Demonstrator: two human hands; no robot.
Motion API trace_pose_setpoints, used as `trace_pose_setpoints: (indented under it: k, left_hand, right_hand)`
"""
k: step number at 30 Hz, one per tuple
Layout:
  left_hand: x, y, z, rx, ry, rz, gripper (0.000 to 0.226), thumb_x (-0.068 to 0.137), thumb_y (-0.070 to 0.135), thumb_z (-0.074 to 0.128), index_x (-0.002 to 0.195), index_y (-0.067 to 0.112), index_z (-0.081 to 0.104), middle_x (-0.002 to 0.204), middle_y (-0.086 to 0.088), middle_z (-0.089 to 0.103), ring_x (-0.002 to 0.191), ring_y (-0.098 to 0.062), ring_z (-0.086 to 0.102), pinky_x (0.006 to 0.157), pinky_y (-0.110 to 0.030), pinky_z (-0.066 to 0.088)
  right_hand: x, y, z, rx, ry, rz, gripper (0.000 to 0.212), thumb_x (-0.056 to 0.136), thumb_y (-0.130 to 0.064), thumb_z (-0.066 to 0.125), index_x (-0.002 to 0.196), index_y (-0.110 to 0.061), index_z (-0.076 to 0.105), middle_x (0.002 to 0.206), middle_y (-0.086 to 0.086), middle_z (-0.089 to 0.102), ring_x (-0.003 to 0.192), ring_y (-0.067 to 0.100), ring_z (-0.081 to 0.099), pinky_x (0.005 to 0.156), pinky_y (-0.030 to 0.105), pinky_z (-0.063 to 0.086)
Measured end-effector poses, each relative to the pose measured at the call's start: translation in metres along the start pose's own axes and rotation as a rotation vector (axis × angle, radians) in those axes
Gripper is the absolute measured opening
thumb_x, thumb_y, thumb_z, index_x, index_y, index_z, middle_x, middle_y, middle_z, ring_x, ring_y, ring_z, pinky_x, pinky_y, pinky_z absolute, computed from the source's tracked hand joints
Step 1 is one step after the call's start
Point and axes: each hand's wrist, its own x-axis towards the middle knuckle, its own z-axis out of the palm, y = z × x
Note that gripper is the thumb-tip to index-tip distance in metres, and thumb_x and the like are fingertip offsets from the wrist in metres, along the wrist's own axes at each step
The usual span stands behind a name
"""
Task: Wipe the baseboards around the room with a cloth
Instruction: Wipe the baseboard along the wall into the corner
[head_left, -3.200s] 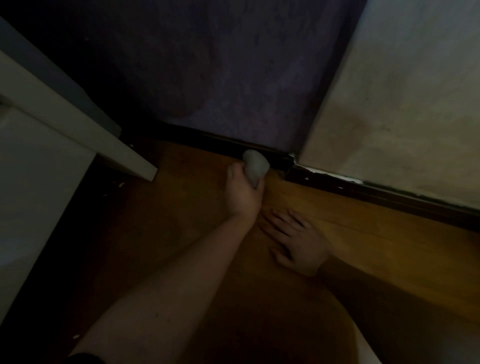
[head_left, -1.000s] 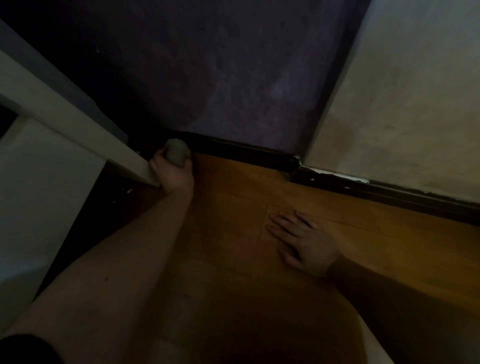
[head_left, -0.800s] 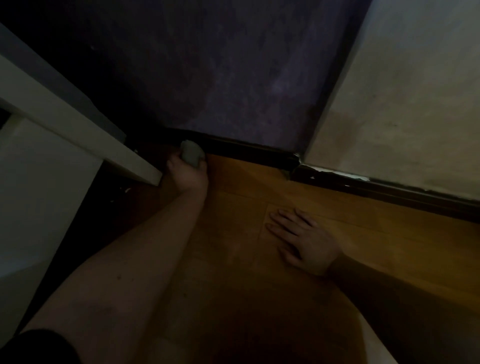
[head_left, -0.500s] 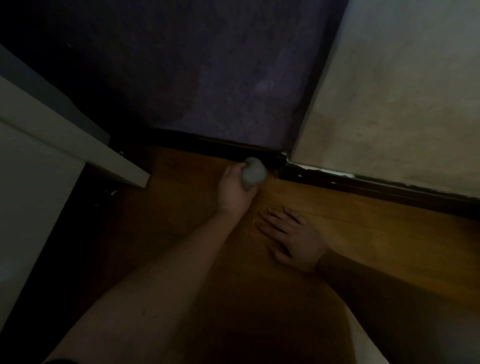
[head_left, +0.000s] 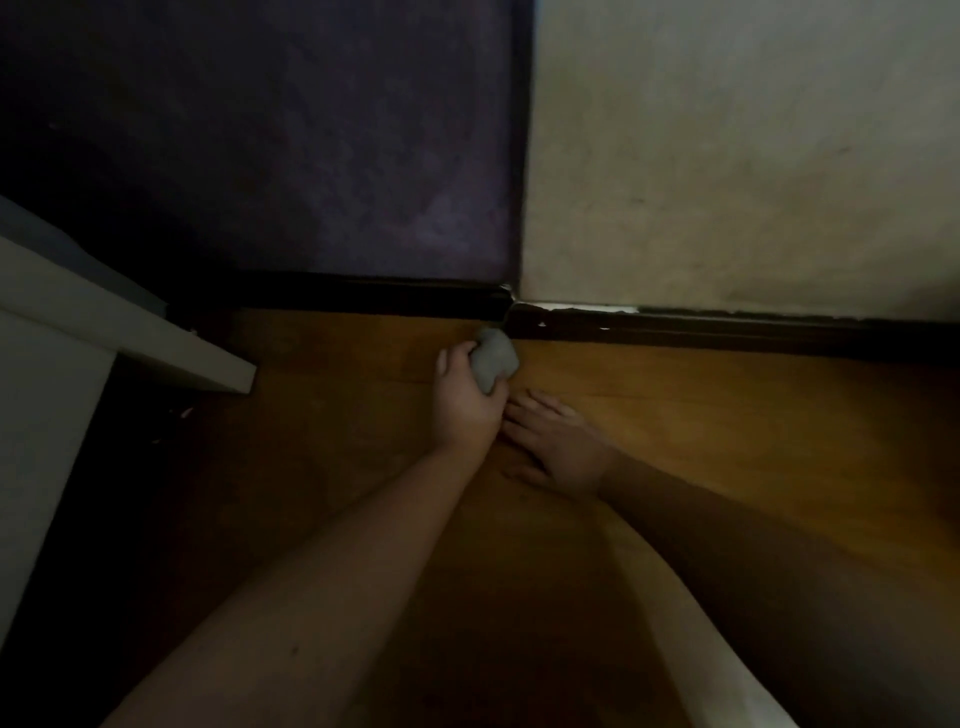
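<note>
- Two bare hands: the left hand (head_left: 467, 402) and the right hand (head_left: 558, 447).
- One grey cloth (head_left: 493, 358), bunched into a wad.
- Two dark baseboard runs: the left baseboard (head_left: 374, 296) and the right baseboard (head_left: 727, 332).
- Two walls: a purple wall (head_left: 311, 156) and a pale wall (head_left: 727, 156).
- One white furniture piece (head_left: 130, 332).
- One wooden floor (head_left: 727, 415).

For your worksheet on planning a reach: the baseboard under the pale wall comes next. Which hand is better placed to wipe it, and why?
Left. The left hand already grips the cloth at the corner where that baseboard begins; the right hand lies flat on the floor, seemingly bracing.
</note>
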Motion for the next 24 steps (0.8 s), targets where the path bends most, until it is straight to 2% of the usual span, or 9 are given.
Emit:
trace_pose_setpoints:
  k: [3, 6, 10, 14, 17, 19, 21, 24]
  left_hand:
    - [-0.013, 0.004, 0.010, -0.019, 0.029, -0.047, 0.049, 0.082, 0.011, 0.073, 0.127, 0.002, 0.055, 0.125, -0.016, 0.052, 0.112, -0.032, 0.055, 0.096, -0.033, 0.041]
    - [-0.020, 0.013, 0.017, -0.038, 0.052, -0.061, 0.051, 0.084, 0.011, 0.073, 0.130, 0.003, 0.053, 0.126, -0.016, 0.050, 0.114, -0.032, 0.054, 0.100, -0.039, 0.043]
    - [-0.017, 0.029, 0.027, -0.052, 0.074, -0.089, 0.052, 0.085, 0.011, 0.073, 0.132, 0.004, 0.051, 0.129, -0.016, 0.048, 0.119, -0.031, 0.052, 0.102, -0.035, 0.042]
    - [-0.021, 0.042, 0.043, -0.097, 0.138, -0.129, 0.052, 0.084, 0.009, 0.073, 0.131, 0.001, 0.051, 0.129, -0.019, 0.049, 0.120, -0.035, 0.051, 0.102, -0.038, 0.041]
    - [-0.024, 0.052, 0.057, -0.087, 0.178, -0.165, 0.050, 0.084, 0.010, 0.071, 0.128, 0.000, 0.051, 0.130, -0.022, 0.049, 0.119, -0.040, 0.050, 0.102, -0.041, 0.039]
    - [-0.025, 0.056, 0.066, -0.069, 0.190, -0.194, 0.050, 0.085, 0.011, 0.070, 0.129, -0.001, 0.050, 0.131, -0.023, 0.047, 0.118, -0.042, 0.050, 0.102, -0.041, 0.038]
    - [-0.027, 0.063, 0.074, -0.050, 0.203, -0.226, 0.051, 0.085, 0.012, 0.070, 0.130, 0.000, 0.048, 0.132, -0.023, 0.046, 0.118, -0.043, 0.049, 0.100, -0.042, 0.037]
    - [-0.024, 0.078, 0.085, -0.024, 0.229, -0.330, 0.057, 0.085, 0.014, 0.071, 0.134, 0.002, 0.044, 0.137, -0.021, 0.043, 0.123, -0.040, 0.046, 0.102, -0.043, 0.037]
  right_hand:
    - [-0.054, 0.003, 0.003, 0.050, 0.068, 0.226, 0.071, 0.100, -0.060, 0.032, 0.158, -0.028, 0.007, 0.165, -0.006, 0.004, 0.151, 0.011, -0.001, 0.121, 0.035, -0.004]
    - [-0.137, 0.002, 0.011, 0.060, 0.007, 0.347, 0.074, 0.098, -0.067, 0.027, 0.157, -0.030, 0.002, 0.165, -0.009, -0.004, 0.151, 0.011, -0.002, 0.122, 0.039, 0.000]
    - [-0.217, -0.017, 0.027, 0.060, -0.045, 0.592, 0.074, 0.098, -0.067, 0.023, 0.158, -0.027, 0.009, 0.166, -0.005, 0.001, 0.151, 0.017, 0.008, 0.121, 0.044, 0.004]
    - [-0.230, -0.041, 0.034, 0.094, -0.034, 0.840, 0.076, 0.096, -0.068, 0.022, 0.158, -0.025, 0.010, 0.165, -0.002, 0.008, 0.151, 0.016, 0.008, 0.121, 0.049, 0.009]
    - [-0.229, -0.038, 0.027, 0.133, -0.081, 0.829, 0.080, 0.094, -0.072, 0.019, 0.158, -0.027, 0.005, 0.165, -0.003, 0.004, 0.152, 0.016, 0.002, 0.120, 0.048, 0.003]
    - [-0.234, -0.033, 0.025, 0.140, -0.137, 0.783, 0.090, 0.087, -0.082, 0.016, 0.155, -0.031, -0.012, 0.163, -0.008, -0.017, 0.149, 0.012, -0.016, 0.118, 0.043, -0.010]
    - [-0.238, -0.029, 0.027, 0.153, -0.153, 0.759, 0.100, 0.078, -0.090, 0.016, 0.151, -0.035, -0.024, 0.158, -0.012, -0.031, 0.146, 0.009, -0.027, 0.116, 0.042, -0.016]
    - [-0.237, -0.026, 0.028, 0.186, -0.150, 0.760, 0.106, 0.074, -0.094, 0.022, 0.151, -0.036, -0.023, 0.158, -0.013, -0.031, 0.146, 0.010, -0.027, 0.115, 0.043, -0.015]
